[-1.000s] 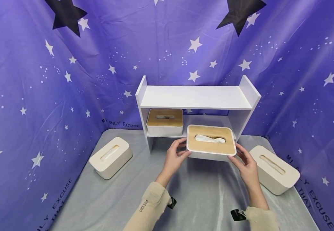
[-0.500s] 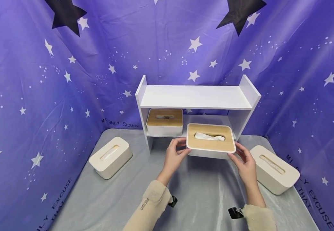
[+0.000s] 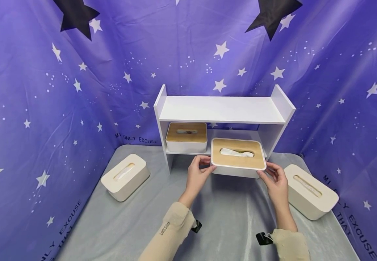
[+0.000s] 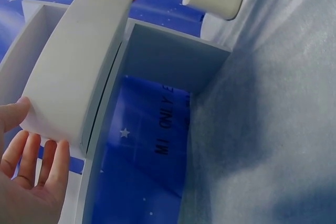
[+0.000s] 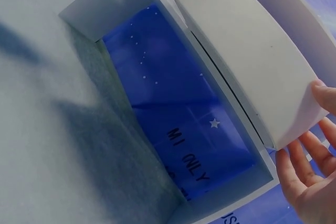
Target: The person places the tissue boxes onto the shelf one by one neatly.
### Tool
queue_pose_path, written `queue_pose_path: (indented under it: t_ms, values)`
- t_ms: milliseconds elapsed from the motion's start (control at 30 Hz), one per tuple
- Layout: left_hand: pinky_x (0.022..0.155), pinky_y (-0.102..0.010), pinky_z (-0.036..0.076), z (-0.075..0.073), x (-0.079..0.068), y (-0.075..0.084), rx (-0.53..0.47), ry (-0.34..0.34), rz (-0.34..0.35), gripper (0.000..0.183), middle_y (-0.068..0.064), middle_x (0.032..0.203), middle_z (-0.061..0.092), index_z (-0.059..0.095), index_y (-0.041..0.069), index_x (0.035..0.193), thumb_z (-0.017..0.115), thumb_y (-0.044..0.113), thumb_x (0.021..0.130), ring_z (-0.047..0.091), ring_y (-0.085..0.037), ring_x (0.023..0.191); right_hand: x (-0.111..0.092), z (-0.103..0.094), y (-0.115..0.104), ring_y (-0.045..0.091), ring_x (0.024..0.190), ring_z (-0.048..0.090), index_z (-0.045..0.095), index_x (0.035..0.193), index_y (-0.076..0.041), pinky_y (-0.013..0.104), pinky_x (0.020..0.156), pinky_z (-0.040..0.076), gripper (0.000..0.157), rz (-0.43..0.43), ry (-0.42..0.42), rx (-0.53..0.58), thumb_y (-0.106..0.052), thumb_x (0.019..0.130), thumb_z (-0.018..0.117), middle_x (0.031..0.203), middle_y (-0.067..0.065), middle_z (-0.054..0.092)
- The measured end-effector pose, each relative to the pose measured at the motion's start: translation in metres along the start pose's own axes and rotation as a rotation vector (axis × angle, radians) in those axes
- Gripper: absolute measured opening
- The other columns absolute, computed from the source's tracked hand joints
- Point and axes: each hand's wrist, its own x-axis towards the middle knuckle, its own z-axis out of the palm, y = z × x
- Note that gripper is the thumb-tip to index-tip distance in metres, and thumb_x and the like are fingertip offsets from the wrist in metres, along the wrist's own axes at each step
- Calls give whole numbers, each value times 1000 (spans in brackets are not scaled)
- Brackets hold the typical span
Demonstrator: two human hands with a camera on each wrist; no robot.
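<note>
Between both hands is a white tissue box (image 3: pixel 237 169) with a wood-coloured lid and a white tissue in its slot. My left hand (image 3: pixel 197 175) grips its left end, thumb on the front face and fingers around the side. At the other end my right hand (image 3: pixel 277 185) holds it the same way. The box is at the front edge of the middle shelf of a white two-tier rack (image 3: pixel 221 110), partly over that shelf. In both wrist views the box's front face (image 4: pixel 79 61) (image 5: pixel 252 51) shows, with a thin dark gap beneath it.
A similar wood-lidded tissue box (image 3: pixel 186 145) sits on the shelf's left side. On the grey cloth (image 3: pixel 227 224) stand a cream tissue box (image 3: pixel 126 177) at left and another cream tissue box (image 3: pixel 310 192) at right. A purple star-printed curtain (image 3: pixel 188 47) surrounds the table.
The held tissue box has moved slightly back toward the rack, with both hands following it. The other boxes stay where they were.
</note>
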Motion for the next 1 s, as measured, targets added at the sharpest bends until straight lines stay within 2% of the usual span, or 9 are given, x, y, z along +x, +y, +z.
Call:
queue_pose_path:
  t_ms: [200,333,500,700,800,1000]
  values:
    - [83,-27,63,1,1,2,0,30,0,30,-16,110,65,65,1,106,82,8,82,66,-29,104,1,3,2,0,96,60,58,112,-3,3,78,53,34,5,24,6,17,85,65,106,-9,58]
    - [83,-25,62,2,1,1,-6,41,-7,30,-15,111,64,64,1,106,81,7,82,66,-28,104,3,4,5,-1,94,60,58,110,-7,3,77,53,35,3,35,2,16,85,66,105,-9,58]
    - [85,-22,61,3,0,1,-30,35,-6,30,-15,114,63,64,1,109,79,3,83,66,-30,108,3,7,6,0,94,60,56,114,-2,4,76,53,35,-20,44,-13,15,85,66,106,-8,57]
    - [98,-39,58,3,-1,-1,-112,-17,14,38,-20,122,57,61,-3,118,77,-3,83,60,-35,118,3,11,4,2,95,58,54,119,5,3,78,52,36,-45,56,-27,14,86,66,107,-9,56]
    - [102,-44,55,3,-3,-3,-117,-40,30,42,-21,126,54,59,-3,123,75,-4,84,58,-37,122,3,13,4,1,97,57,52,123,10,3,80,51,40,-59,55,-27,14,86,66,109,-10,56]
    - [105,-44,53,3,-5,-2,-74,-77,37,51,-19,134,50,56,1,133,74,-3,85,54,-33,131,2,14,7,1,102,57,45,131,18,3,84,52,48,-79,21,0,14,87,63,114,-10,56]
